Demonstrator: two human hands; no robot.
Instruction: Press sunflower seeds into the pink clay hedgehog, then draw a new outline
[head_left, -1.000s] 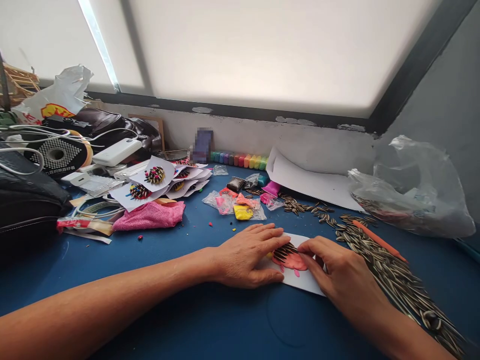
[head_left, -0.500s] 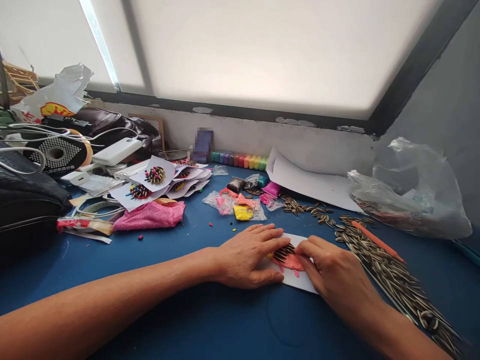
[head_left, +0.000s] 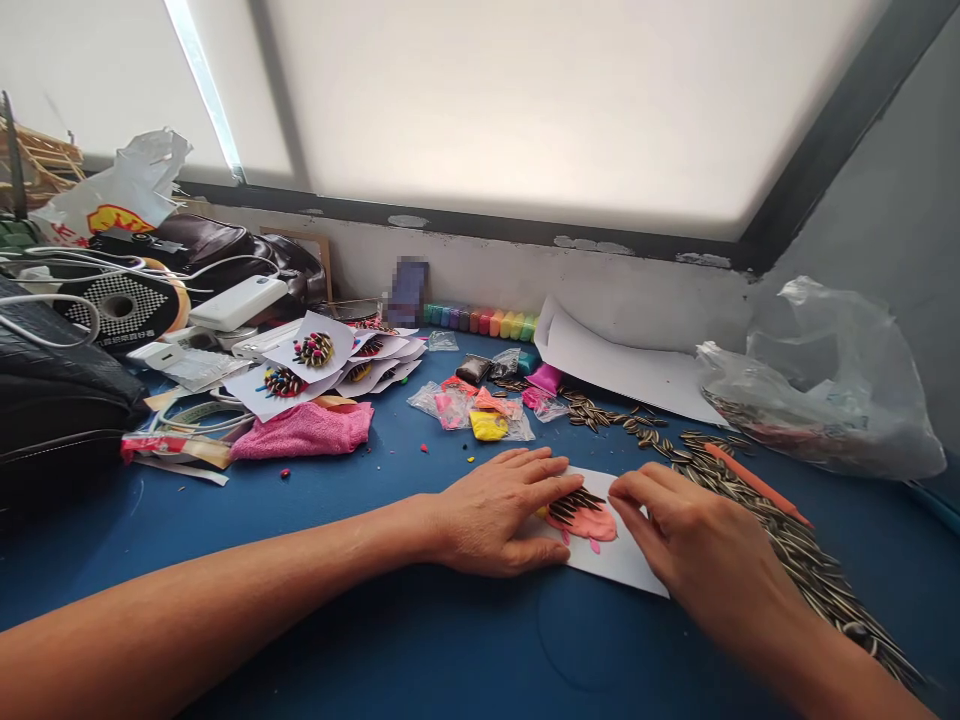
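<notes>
My left hand (head_left: pixel 504 512) lies flat with fingers spread, resting on the left part of a small white paper card (head_left: pixel 622 572). On the card is a flattened salmon-pink clay shape (head_left: pixel 596 525) with small pink clay feet. Striped sunflower seeds (head_left: pixel 576 506) stick in its upper left part, and a bit of yellow clay shows beside my left fingers. My right hand (head_left: pixel 686 530) is just right of the clay, over the card's right side, thumb and fingers pinched together. Whether a seed is between those fingertips is hidden.
A long pile of sunflower seeds (head_left: pixel 814 560) with an orange stick-like tool (head_left: pixel 757 485) lies right. Clay packets (head_left: pixel 489 425) and white sheets (head_left: pixel 622 365) are behind. Left stand finished seed cards (head_left: pixel 311 350), a pink cloth (head_left: pixel 304 430) and a black bag (head_left: pixel 64 390). A plastic bag (head_left: pixel 832 400) sits far right.
My right hand has drawn back to the right, off the clay shape, uncovering its right end and more of the card. My left hand has stayed in place.
</notes>
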